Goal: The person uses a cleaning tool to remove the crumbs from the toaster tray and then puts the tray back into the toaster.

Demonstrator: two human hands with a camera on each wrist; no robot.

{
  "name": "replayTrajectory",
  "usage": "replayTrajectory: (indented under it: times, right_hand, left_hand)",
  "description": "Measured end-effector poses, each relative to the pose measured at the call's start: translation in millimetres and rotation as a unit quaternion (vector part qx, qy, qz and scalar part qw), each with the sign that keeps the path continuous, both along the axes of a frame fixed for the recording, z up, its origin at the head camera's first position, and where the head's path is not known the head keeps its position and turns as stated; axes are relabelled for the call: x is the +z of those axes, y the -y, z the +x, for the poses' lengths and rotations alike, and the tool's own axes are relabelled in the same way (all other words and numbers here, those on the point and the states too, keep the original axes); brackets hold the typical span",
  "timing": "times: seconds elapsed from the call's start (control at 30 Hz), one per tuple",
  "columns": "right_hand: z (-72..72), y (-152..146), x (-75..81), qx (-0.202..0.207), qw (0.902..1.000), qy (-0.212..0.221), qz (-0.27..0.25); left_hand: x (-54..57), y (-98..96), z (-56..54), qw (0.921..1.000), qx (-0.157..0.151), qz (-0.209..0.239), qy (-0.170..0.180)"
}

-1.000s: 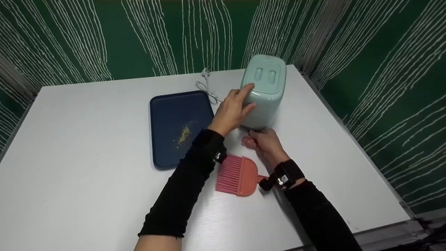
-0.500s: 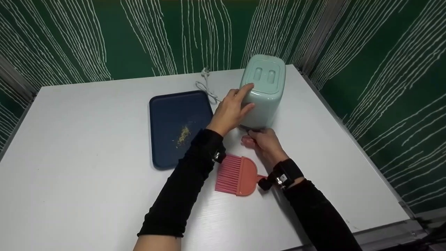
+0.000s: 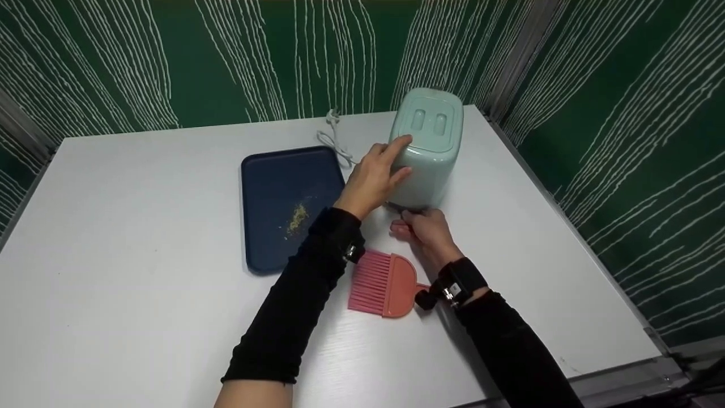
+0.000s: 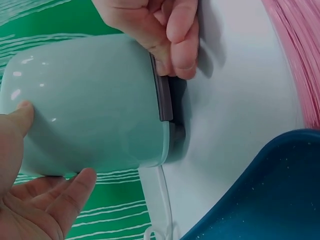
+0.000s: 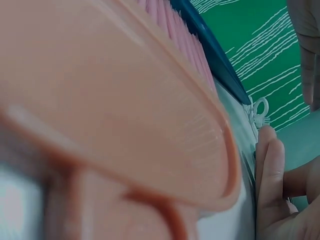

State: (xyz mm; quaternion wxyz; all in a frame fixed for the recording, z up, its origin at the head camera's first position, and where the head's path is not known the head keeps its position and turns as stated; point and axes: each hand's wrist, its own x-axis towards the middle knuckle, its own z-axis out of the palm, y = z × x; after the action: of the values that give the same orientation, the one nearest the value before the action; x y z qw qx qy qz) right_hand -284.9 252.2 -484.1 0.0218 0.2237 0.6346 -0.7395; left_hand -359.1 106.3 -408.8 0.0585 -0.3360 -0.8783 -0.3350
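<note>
A mint-green toaster [image 3: 426, 170] stands toward the back right of the white table, two oblong recesses in its top. My left hand [image 3: 371, 181] rests on it, fingers spread and mostly straight, one fingertip at the top edge and the thumb against the near side. Low at the toaster's base, my right hand [image 3: 429, 226] pinches the edge of a dark grey crumb tray [image 4: 162, 95] between thumb and curled fingers. The toaster's far side and most of that tray are hidden. Just behind my right wrist lies an orange hand brush [image 3: 401, 286] with pink bristles.
A dark blue serving tray [image 3: 266, 187] lies left of the toaster, a small heap of yellowish crumbs [image 3: 297, 218] on it. The white cord [image 3: 335, 139] with its plug lies behind. Green walls [image 3: 226, 68] with white streaks border the table.
</note>
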Motion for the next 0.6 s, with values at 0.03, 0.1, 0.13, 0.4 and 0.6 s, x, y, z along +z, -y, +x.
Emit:
replayTrajectory:
  times: [0.03,0.1,0.13,0.4,0.6]
  right_hand:
    - [-0.4,0.0,0.1,-0.002,1.0,-0.001,-0.001]
    - [-1.7,-0.1,-0.1,-0.007,1.0,-0.003,-0.005]
    - [-2.6,0.2,-0.2,-0.01,0.9999,-0.003,-0.009]
    - [-4.3,-0.9,-3.3,-0.003,0.9999,-0.004,-0.016]
    - [-1.8,-5.2,-4.5,0.009,0.9976,-0.023,-0.064]
  left_hand:
    - [0.0,0.0,-0.3,1.0,-0.001,-0.002,0.0]
    - [-0.2,0.4,-0.3,1.0,-0.002,-0.003,-0.002]
    - [-0.4,0.9,-0.3,1.0,-0.002,-0.004,-0.004]
    - [-2.1,3.2,1.6,0.9998,-0.009,0.0,-0.015]
    - [-3.2,2.6,1.8,0.9999,-0.008,0.005,-0.013]
